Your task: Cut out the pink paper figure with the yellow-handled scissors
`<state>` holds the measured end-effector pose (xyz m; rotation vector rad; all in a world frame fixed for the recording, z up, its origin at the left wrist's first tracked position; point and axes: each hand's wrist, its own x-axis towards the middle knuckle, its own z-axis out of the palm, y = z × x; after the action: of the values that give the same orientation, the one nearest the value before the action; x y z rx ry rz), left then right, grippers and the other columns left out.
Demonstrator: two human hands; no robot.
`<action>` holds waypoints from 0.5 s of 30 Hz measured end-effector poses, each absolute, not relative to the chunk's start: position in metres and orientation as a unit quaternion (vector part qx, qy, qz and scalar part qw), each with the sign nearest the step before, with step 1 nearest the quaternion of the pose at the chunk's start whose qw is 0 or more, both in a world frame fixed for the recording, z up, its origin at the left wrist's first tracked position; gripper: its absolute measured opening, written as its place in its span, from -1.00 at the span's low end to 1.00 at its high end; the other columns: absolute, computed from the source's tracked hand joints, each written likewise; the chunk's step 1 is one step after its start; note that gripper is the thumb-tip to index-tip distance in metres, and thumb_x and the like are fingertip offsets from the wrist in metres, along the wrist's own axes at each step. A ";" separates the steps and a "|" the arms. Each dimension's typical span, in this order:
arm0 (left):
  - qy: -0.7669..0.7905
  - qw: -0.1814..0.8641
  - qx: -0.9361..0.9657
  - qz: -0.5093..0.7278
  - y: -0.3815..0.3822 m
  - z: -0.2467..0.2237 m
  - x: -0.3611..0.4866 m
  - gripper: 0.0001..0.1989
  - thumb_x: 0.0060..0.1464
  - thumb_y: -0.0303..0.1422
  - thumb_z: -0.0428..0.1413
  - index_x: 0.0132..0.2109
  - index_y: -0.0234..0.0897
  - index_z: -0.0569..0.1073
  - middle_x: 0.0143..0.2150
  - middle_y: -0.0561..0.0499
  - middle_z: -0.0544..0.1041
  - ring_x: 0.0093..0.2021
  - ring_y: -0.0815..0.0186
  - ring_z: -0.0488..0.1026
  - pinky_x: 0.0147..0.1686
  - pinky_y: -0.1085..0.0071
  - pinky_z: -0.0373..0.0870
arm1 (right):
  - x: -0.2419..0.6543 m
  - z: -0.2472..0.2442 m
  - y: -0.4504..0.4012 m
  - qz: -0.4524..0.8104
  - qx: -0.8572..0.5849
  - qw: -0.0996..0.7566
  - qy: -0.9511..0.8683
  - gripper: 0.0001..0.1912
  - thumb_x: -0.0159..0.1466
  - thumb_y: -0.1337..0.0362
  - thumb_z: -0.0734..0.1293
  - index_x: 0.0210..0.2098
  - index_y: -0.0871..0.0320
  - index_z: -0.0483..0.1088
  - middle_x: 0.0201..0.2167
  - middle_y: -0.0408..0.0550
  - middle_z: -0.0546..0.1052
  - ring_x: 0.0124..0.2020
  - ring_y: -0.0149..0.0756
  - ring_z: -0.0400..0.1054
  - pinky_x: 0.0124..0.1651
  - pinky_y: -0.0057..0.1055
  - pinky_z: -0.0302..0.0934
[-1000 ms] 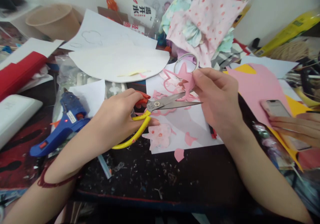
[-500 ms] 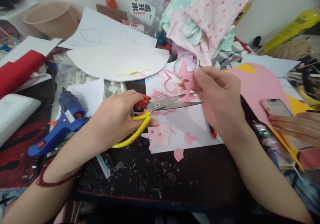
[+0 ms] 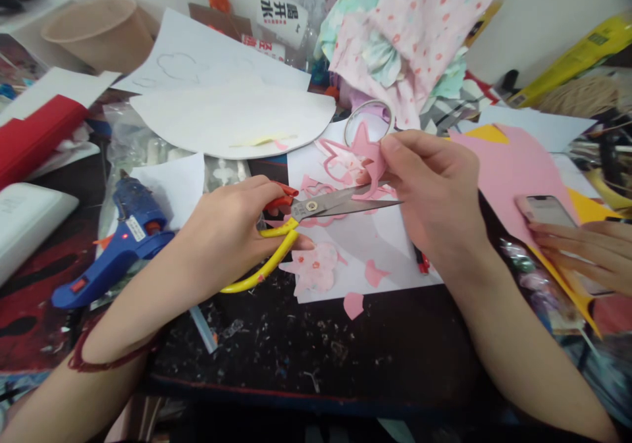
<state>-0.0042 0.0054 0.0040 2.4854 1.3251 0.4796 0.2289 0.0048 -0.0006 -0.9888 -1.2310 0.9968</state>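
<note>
Above the white paper [image 3: 390, 255], my right hand [image 3: 439, 183] pinches the pink cutout [image 3: 369, 150] in its fingers; my left hand [image 3: 239, 212] has fingers clamped on the scissors [image 3: 309, 208], blades [image 3: 350, 208] parted. Trimming seems underway; the next snip calls for a steady cutout.

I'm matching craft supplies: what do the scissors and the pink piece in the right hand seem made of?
Scissors: grey metal blades with a dull sheen; smooth, bright handles, probably plastic-coated. Pink piece: matte, evenly coloured, so perhaps craft foam, though felt remains possible.
</note>
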 end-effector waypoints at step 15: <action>0.467 0.132 0.861 0.154 0.004 0.001 -0.005 -0.54 0.08 0.03 0.15 -0.12 -0.29 0.48 -0.13 -0.16 0.55 -0.24 0.09 0.51 -0.33 0.24 0.32 | 0.231 -0.006 0.008 0.374 -0.459 0.590 -0.549 -0.86 0.27 0.22 0.41 -0.41 0.07 0.55 -0.49 -0.15 0.48 -0.45 -0.39 0.39 -0.31 -0.35 0.37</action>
<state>-0.0045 0.0041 0.0011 2.4990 1.3547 0.4478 0.2309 0.0080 -0.0056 -1.0694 -1.2767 0.8702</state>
